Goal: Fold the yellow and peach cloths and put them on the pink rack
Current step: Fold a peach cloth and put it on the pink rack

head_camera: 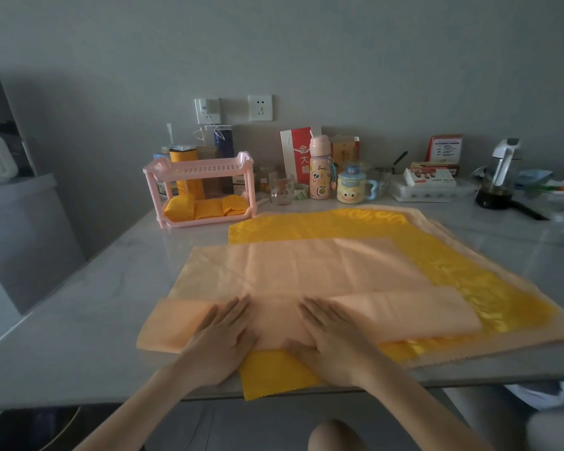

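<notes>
Peach cloth [306, 268] is lying spread over the near half of the table [79, 320], and both hands are pressing on the strip of it that is turned over along the near edge. The left hand [223, 333] is lying palm down with its fingers straight and close together, gripping nothing. The right hand [332, 336] is doing the same just beside it, fingers pointing toward the far edge. They are probably flattening the first fold so that the crease sets and the thin fabric is not sliding on what lies below.

Under it a yellow cloth [453, 265] is showing on the far and right sides, with one corner hanging over the near edge between the wrists. It seems to be waiting its turn. A further peach layer seems to be peeking out beneath the yellow toward the right edge, though how many cloths are stacked I cannot tell.

Toward the far left corner the pink rack [199, 169] is standing well apart from the hands. Its lower shelf is already holding folded yellow bundles [205, 208], while the top shelf is looking bare — likely where this one is going. Along the far edge a glass [282, 188], a pink bottle [319, 172] and a cartoon mug [350, 188] are crowding together, leaving the near side free for folding.
</notes>
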`<state>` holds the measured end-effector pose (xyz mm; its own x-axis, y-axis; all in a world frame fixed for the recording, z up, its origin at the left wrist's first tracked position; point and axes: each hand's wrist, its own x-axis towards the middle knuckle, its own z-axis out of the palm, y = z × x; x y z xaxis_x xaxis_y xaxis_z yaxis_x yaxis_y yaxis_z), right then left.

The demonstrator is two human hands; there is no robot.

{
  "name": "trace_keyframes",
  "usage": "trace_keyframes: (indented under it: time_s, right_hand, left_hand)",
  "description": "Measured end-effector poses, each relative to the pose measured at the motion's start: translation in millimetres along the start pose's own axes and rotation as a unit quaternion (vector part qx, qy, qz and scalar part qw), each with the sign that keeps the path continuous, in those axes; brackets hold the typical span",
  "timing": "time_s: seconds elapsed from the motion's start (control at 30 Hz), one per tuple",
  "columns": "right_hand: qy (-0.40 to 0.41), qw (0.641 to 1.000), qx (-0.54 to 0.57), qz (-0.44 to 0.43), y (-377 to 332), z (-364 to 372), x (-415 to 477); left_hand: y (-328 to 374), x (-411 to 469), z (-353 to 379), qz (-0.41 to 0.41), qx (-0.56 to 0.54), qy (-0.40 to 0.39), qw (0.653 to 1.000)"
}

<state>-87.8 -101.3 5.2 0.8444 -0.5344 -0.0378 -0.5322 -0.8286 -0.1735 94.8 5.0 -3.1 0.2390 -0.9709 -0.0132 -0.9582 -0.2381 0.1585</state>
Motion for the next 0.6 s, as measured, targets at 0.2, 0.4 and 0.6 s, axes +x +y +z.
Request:
trace_keyframes:
  time_s: [0.2,0.4,0.6]
  right_hand:
    - [0.013,0.999,-0.009,0.029,31.4,-5.6,-16.0]
    - [0.005,0.997,0.005,0.071,54.9,-11.3,-31.3]
    - [0.009,0.994,0.003,0.105,78.6,-14.5,-44.1]
  left_hand:
    - [-21.9,-13.4,-1.4,-0.035,0.014,0.009,0.999]
    - [-33.6,-17.9,-3.8,-0.059,0.027,-0.011,0.998]
    - [-35.6,-19.0,-6.0,-0.080,0.025,-0.023,0.996]
